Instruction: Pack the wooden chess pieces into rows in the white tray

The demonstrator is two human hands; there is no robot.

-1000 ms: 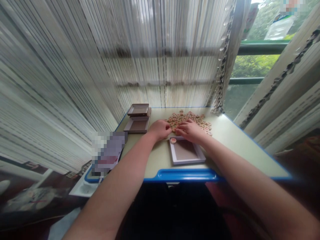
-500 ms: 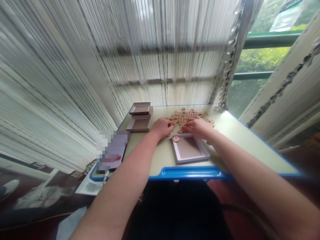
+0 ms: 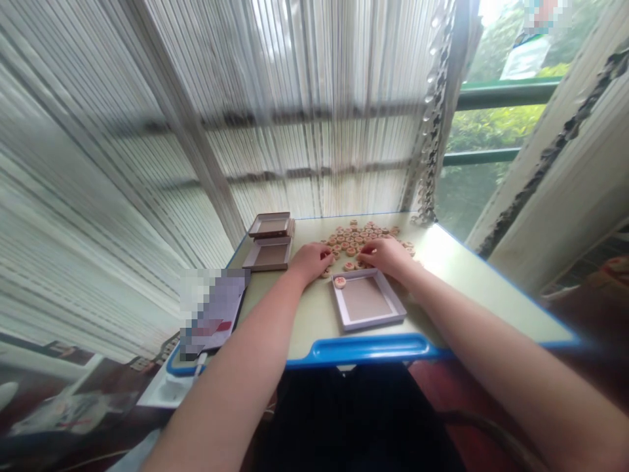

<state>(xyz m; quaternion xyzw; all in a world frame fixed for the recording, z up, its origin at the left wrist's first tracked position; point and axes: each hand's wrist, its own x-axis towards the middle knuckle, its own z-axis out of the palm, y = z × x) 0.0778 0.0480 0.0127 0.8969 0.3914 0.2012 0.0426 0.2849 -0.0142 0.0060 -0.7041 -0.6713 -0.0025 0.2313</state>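
Left hand is being held low at the near-left edge of a loose cluster of small round pale-wood discs with red markings; its fingers are being kept curled and narrow, tips next to discs, grip on any disc cannot be told. Right hand is being held at the near side of the same cluster, palm down; thumb and fingers are being brought close together beside discs, whether one is being pinched cannot be told. The discs are being spread over the far middle of a pale-yellow table with blue edging, a few being left loose between the hands. A shallow square white-walled tray with brown floor is being set nearer the table's front edge, just in front of the discs; a single red-marked wooden disc is being held in its far-left corner. A second shallow tray, pale-walled with brown floor, is being kept at the far left, just in front of dark-brown stacked shallow boxes. A flat dark-edged object, partly pixelated, is being rested at the near left.
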